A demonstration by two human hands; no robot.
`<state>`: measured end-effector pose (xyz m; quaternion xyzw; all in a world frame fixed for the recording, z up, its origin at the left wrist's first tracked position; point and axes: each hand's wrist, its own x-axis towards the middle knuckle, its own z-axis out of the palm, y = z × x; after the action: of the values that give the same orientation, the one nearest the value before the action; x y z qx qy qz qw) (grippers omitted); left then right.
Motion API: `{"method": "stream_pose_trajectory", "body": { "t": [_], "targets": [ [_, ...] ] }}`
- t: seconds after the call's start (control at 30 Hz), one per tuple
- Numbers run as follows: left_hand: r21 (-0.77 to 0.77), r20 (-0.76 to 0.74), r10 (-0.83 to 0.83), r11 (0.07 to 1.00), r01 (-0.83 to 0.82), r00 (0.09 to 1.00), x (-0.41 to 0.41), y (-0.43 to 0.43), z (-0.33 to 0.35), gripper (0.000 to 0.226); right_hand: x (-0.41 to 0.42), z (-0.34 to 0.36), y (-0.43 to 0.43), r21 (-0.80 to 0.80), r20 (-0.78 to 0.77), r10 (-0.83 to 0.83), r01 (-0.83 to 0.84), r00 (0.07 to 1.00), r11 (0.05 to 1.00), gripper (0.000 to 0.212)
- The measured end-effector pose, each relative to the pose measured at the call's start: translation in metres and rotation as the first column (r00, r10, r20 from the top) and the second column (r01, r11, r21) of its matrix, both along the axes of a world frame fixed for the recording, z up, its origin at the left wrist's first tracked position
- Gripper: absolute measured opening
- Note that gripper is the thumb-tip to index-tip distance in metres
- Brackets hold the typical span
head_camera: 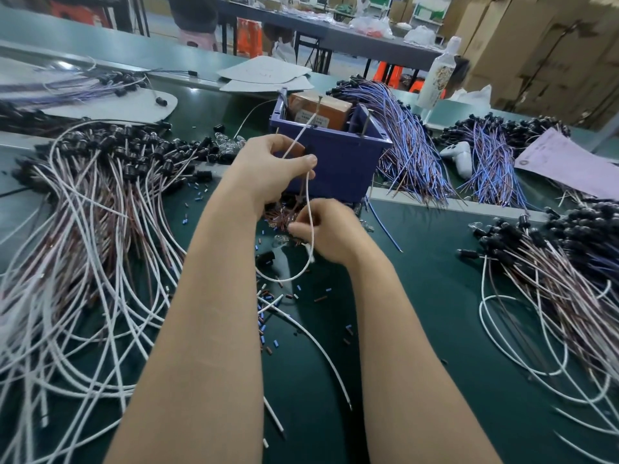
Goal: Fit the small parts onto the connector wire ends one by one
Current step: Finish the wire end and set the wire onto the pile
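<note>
On the left of the dark green work table (pixel 435 296) sprawls a heap of white and brown wires (pixel 100 202) tipped with black connectors. Small blue and brown sleeves (pixel 268 324) lie scattered at the centre. Above them, the left hand (pixel 271 172) pinches a white wire (pixel 311 209) between thumb and forefinger. The wire drops to the right hand (pixel 330 232), whose fingers are curled round its lower stretch over a cluster of small parts (pixel 279 216); whether the fingertips also hold one is too small to tell. Behind the hands stands a purple plastic bin (pixel 335 165) containing an orange box (pixel 321 107). To the right lie blue-purple wire bundles (pixel 408 152), a white bottle (pixel 438 75), a pink sheet (pixel 569 165) and another wire heap (pixel 552 279). Stacked cardboard cartons (pixel 536 45) fill the room's far right.
</note>
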<state>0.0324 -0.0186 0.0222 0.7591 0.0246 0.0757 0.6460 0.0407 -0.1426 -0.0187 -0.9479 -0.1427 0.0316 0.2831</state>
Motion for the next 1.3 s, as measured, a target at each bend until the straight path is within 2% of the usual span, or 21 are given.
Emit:
{"method": "stream_pose_trajectory", "body": {
  "t": [0.07, 0.13, 0.17, 0.23, 0.27, 0.33, 0.5, 0.7, 0.83, 0.93, 1.07, 1.3],
  "targets": [
    [0.042, 0.036, -0.031, 0.999, 0.030, 0.999, 0.001, -0.001, -0.001, 0.011, 0.002, 0.006, -0.009, 0.299, 0.040, -0.178, 0.158, 0.983, 0.941, 0.013],
    [0.087, 0.085, -0.082, 0.993, 0.075, 0.993, 0.001, -0.002, -0.002, 0.013, 0.003, 0.019, -0.021, 0.636, 0.002, -0.264, 0.203, 0.965, 0.745, 0.007],
    [0.110, 0.111, -0.114, 0.989, 0.102, 0.987, 0.001, -0.003, -0.002, 0.014, 0.003, 0.026, -0.026, 0.749, -0.018, -0.255, 0.182, 0.967, 0.637, 0.007],
    [0.147, 0.168, -0.176, 0.977, 0.151, 0.970, 0.001, -0.006, -0.003, 0.017, 0.002, 0.040, -0.034, 0.877, -0.015, -0.204, 0.111, 0.979, 0.468, 0.010],
    [0.161, 0.192, -0.198, 0.972, 0.169, 0.961, 0.000, -0.008, -0.003, 0.017, 0.001, 0.044, -0.036, 0.896, 0.009, -0.185, 0.074, 0.983, 0.438, 0.011],
    [0.180, 0.218, -0.219, 0.967, 0.182, 0.951, -0.001, -0.010, -0.004, 0.017, -0.001, 0.051, -0.038, 0.876, 0.075, -0.170, 0.016, 0.983, 0.482, 0.012],
    [0.225, 0.248, -0.198, 0.964, 0.143, 0.948, -0.001, -0.009, -0.002, 0.012, -0.004, 0.053, -0.038, 0.725, 0.195, -0.160, -0.033, 0.968, 0.687, 0.014],
    [0.253, 0.222, -0.205, 0.956, 0.146, 0.953, 0.001, -0.010, -0.004, 0.010, -0.004, 0.056, -0.038, 0.590, 0.297, -0.174, -0.037, 0.939, 0.807, 0.016],
    [0.264, 0.224, -0.206, 0.954, 0.144, 0.952, 0.003, -0.010, -0.004, 0.008, -0.002, 0.056, -0.034, 0.533, 0.342, -0.183, -0.030, 0.922, 0.845, 0.011],
    [0.262, 0.197, -0.216, 0.951, 0.161, 0.956, 0.003, -0.010, -0.005, 0.007, 0.000, 0.053, -0.033, 0.584, 0.289, -0.205, -0.002, 0.935, 0.811, 0.012],
    [0.299, 0.242, -0.210, 0.945, 0.133, 0.947, 0.003, -0.013, -0.004, 0.006, 0.004, 0.048, -0.034, 0.764, 0.097, -0.222, 0.070, 0.970, 0.641, 0.016],
    [0.361, 0.217, -0.177, 0.928, 0.089, 0.960, 0.006, -0.016, -0.008, 0.007, 0.009, 0.036, -0.026, 0.858, -0.080, -0.167, 0.153, 0.983, 0.491, 0.016]
  ]
}}
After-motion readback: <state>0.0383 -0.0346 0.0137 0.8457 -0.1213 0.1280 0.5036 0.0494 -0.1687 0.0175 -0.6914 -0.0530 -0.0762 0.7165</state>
